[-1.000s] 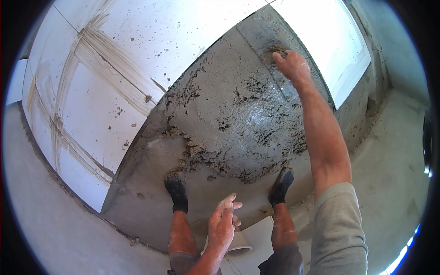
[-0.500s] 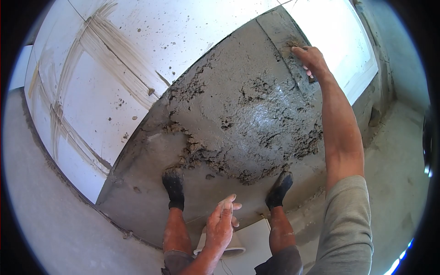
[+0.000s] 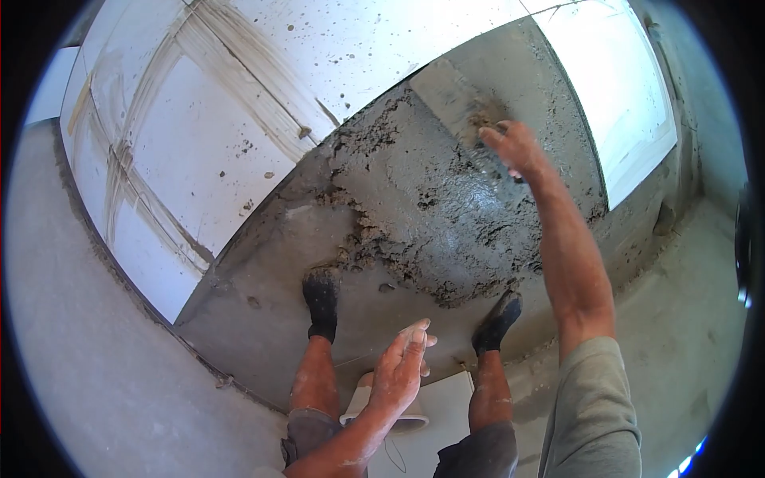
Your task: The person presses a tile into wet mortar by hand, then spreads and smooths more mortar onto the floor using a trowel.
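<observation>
Right hand (image 3: 514,147), gripping a flat grey mortar-smeared trowel (image 3: 456,97), has dragged it back across the wet grey mortar bed (image 3: 446,215), smoothing; left hand (image 3: 402,368) hovers open, empty.

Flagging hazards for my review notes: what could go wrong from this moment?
The right foot stands beside the wet mortar; a shift could dent it. The right hand holds the trowel near the laid tiles, already speckled, so more splatter seems likely. The far reach, left hand unsupported, may cost balance.
</observation>
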Tool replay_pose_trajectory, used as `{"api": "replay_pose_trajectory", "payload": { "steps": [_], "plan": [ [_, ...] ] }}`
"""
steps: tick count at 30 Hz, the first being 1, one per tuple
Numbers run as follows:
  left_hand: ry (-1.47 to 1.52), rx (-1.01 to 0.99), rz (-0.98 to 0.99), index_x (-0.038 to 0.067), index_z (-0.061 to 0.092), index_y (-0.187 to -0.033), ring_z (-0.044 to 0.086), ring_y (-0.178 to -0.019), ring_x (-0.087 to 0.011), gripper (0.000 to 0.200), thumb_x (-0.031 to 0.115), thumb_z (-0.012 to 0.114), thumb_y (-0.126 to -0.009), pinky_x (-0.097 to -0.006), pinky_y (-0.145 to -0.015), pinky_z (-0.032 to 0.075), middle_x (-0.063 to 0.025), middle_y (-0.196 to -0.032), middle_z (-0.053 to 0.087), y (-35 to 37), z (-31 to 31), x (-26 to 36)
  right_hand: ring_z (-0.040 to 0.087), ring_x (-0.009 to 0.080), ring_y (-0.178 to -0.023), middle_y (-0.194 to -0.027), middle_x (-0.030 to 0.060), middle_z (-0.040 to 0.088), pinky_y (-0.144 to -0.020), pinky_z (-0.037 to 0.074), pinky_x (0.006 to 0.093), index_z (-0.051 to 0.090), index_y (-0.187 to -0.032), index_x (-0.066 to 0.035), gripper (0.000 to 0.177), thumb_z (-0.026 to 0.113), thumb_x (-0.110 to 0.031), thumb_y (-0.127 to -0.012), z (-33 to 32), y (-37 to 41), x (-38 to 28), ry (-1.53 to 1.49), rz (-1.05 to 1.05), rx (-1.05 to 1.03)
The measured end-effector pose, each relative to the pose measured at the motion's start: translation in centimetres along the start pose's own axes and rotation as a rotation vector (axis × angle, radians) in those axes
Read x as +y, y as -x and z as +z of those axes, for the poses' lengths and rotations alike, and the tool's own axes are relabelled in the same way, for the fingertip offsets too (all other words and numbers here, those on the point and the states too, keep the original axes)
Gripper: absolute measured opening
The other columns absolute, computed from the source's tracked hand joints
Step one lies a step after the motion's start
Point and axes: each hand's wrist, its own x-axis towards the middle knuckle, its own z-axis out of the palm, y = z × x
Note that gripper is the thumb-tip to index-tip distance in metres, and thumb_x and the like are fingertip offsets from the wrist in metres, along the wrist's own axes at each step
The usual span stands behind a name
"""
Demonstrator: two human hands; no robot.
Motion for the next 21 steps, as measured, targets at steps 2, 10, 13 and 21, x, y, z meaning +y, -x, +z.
{"api": "replay_pose_trajectory", "payload": {
  "steps": [2, 10, 13, 21],
  "plan": [
    [0.007, -0.003, -0.002, 0.004, 0.055, -0.130, 0.052, -0.059, -0.0053, 0.055, 0.049, 0.042, -0.101, -0.0189, -0.051, 0.040, -0.0099, -0.104, 0.066, 0.1, -0.2, -0.2, 0.065, 0.0306, -0.057, -0.075, 0.0253, 0.066, -0.058, 0.053, 0.0425, 0.061, -0.112, 0.010, 0.057, 0.060, -0.041, -0.088, 2.2, 1.0, -0.7, -0.028, -0.008, -0.004],
    [0.065, -0.014, -0.001, 0.004, 0.056, -0.130, 0.050, -0.059, -0.0047, 0.052, 0.046, 0.044, -0.101, -0.0194, -0.053, 0.039, -0.0083, -0.103, 0.066, 1.1, -1.6, -0.9, 0.068, 0.0375, -0.072, -0.076, 0.0275, 0.066, -0.077, 0.053, 0.0449, 0.063, -0.110, 0.009, 0.057, 0.059, -0.043, -0.087, 9.0, 4.1, -3.1, 0.002, -0.027, -0.042],
    [0.080, -0.028, 0.009, 0.004, 0.055, -0.130, 0.049, -0.059, -0.0048, 0.052, 0.046, 0.044, -0.102, -0.0203, -0.054, 0.040, -0.0082, -0.102, 0.066, 1.6, -2.0, -0.9, 0.067, 0.0402, -0.086, -0.087, 0.0296, 0.067, -0.084, 0.051, 0.0456, 0.065, -0.109, 0.008, 0.057, 0.058, -0.045, -0.086, 11.0, 4.7, -3.3, 0.053, -0.054, -0.025],
    [0.101, -0.042, 0.034, 0.004, 0.055, -0.131, 0.049, -0.060, -0.0051, 0.053, 0.046, 0.043, -0.102, -0.0215, -0.058, 0.043, -0.0089, -0.104, 0.066, 2.3, -3.1, -1.6, 0.064, 0.0423, -0.099, -0.100, 0.0295, 0.066, -0.090, 0.049, 0.0474, 0.066, -0.104, 0.006, 0.055, 0.057, -0.046, -0.087, 14.5, 6.9, -4.6, 0.181, -0.121, 0.051]
  ]
}}
